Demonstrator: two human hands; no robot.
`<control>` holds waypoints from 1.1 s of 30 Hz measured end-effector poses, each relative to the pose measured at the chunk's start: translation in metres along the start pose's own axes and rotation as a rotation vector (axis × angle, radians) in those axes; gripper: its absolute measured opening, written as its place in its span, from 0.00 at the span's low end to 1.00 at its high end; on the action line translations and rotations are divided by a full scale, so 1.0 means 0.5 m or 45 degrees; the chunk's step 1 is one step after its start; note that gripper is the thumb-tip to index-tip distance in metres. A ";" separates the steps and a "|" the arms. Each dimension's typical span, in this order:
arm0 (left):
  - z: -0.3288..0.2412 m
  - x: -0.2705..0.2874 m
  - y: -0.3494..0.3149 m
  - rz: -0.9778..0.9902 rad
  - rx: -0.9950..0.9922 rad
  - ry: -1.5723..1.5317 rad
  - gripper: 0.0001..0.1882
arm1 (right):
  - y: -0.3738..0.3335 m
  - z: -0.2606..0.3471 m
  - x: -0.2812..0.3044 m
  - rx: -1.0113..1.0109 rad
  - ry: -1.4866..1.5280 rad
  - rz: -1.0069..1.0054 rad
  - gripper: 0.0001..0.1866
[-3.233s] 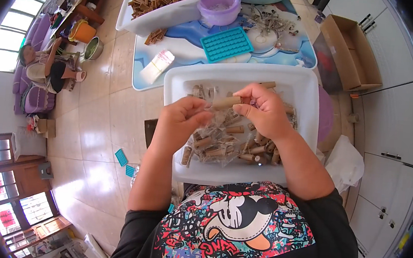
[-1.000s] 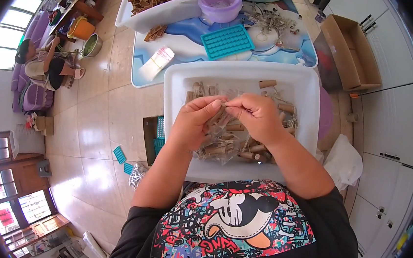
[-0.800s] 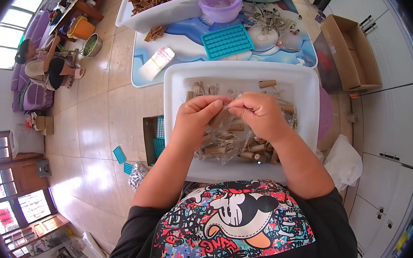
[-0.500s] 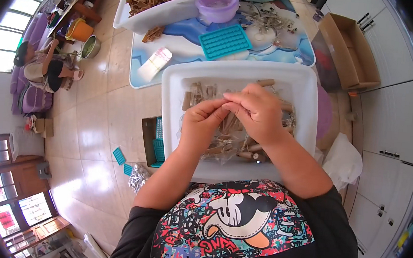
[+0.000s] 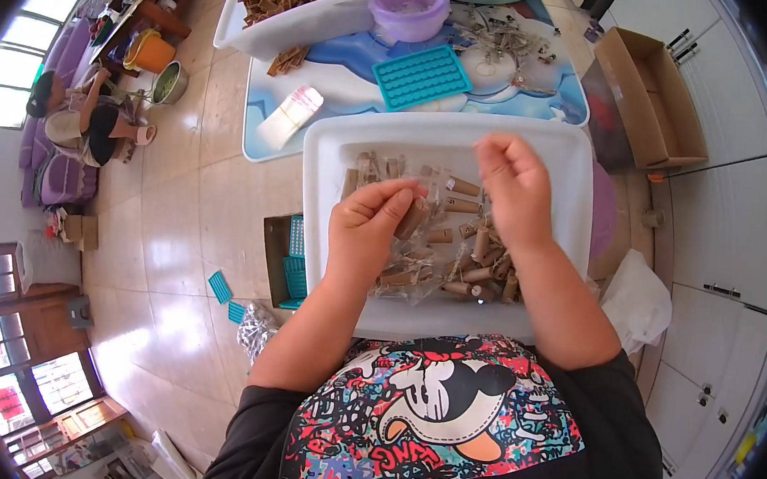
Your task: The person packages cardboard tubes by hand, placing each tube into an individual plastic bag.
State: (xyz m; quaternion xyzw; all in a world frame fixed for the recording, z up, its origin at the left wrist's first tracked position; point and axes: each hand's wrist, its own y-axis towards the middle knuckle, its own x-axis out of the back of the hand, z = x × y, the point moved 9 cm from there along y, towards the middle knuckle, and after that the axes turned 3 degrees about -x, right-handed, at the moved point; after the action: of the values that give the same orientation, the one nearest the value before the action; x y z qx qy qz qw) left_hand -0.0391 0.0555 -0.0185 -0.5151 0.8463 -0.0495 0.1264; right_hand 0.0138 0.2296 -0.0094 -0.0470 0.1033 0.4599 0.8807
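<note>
My left hand (image 5: 364,233) pinches the top of a small clear plastic bag (image 5: 412,222) with a brown piece showing in it. It hangs over a white plastic tub (image 5: 309,260). Inside lie several brown cylinders (image 5: 462,206), some with pale ends, among clear plastic wrapping. To the right, my right hand (image 5: 517,192) is raised over the tub, apart from the left, its fingers curled together. Whatever is between those fingertips, if anything, is hidden or too small to name.
Behind the tub, a patterned low table (image 5: 270,74) bears a teal molded tray (image 5: 422,79), a purple basin (image 5: 409,9), a white bin (image 5: 311,28) of brown pieces and a white packet (image 5: 289,114). A cardboard box (image 5: 651,103) stands right. Far left, another person (image 5: 74,126) sits.
My hands were together at the fingertips and are now apart. The right has moved right and up; the left stays near its place, with the bag now showing below its fingers.
</note>
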 end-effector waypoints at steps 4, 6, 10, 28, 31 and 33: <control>-0.007 -0.004 0.002 0.025 -0.071 -0.010 0.10 | -0.040 0.082 -0.068 0.509 -0.549 0.162 0.06; -0.004 -0.010 -0.001 0.038 -0.064 0.035 0.09 | -0.046 0.093 -0.080 0.604 -0.598 0.183 0.07; -0.005 -0.017 -0.007 0.079 -0.091 0.109 0.09 | -0.046 0.089 -0.088 0.675 -0.661 0.195 0.06; -0.039 0.024 0.001 -0.079 -0.120 0.045 0.08 | -0.007 -0.038 -0.021 -0.332 0.052 0.191 0.08; -0.046 0.026 0.001 -0.066 -0.162 0.077 0.08 | -0.022 -0.031 -0.059 -0.143 -0.111 0.373 0.08; -0.035 0.025 0.004 -0.044 -0.131 0.060 0.08 | -0.030 -0.036 -0.068 -0.229 -0.067 0.395 0.08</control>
State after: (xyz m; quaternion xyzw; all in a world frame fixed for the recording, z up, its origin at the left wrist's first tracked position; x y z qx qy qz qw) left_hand -0.0509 0.0447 -0.0040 -0.5340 0.8415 -0.0204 0.0790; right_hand 0.0047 0.1904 -0.0193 -0.0969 0.0447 0.5987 0.7938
